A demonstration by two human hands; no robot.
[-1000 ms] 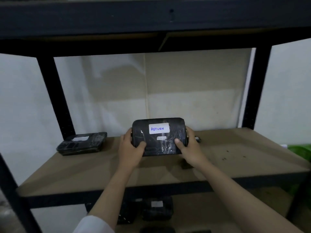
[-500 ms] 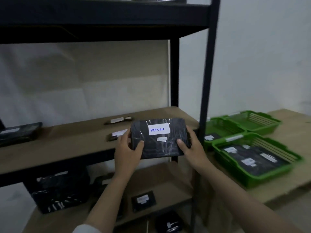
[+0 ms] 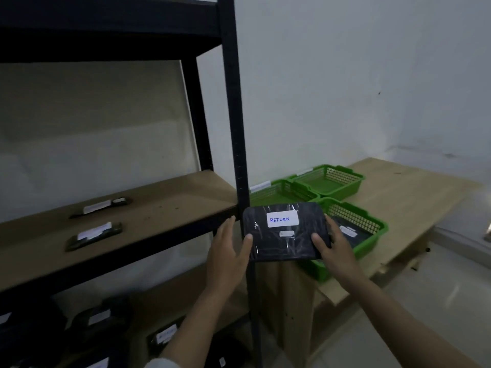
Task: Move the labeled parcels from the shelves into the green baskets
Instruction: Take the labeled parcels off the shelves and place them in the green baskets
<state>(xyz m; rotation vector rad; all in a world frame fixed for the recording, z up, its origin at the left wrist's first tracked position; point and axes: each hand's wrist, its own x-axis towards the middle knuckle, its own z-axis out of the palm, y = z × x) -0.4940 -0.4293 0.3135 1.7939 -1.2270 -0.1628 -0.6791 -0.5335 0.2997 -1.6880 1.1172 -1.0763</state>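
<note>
Black-wrapped, the RETURN parcel [image 3: 285, 231] sits clamped between my left hand [image 3: 228, 248] and right hand [image 3: 335, 250], off the shelf [image 3: 148, 208] and short of the baskets [image 3: 358, 216], one already holding parcels, several more still shelved.

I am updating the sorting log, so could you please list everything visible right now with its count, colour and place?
RETURN parcel: one, black with white label, held in front of the shelf post.
Shelf parcels: two, dark with white labels, lying on the middle shelf.
Lower parcels: several, dark, on the bottom shelf; count unclear.
Green baskets: three, on the wooden table; the nearest holds dark parcels.
Shelving rack: one, black frame, wooden boards.
Left hand: grips the parcel's left edge.
Right hand: grips its right edge.
</note>
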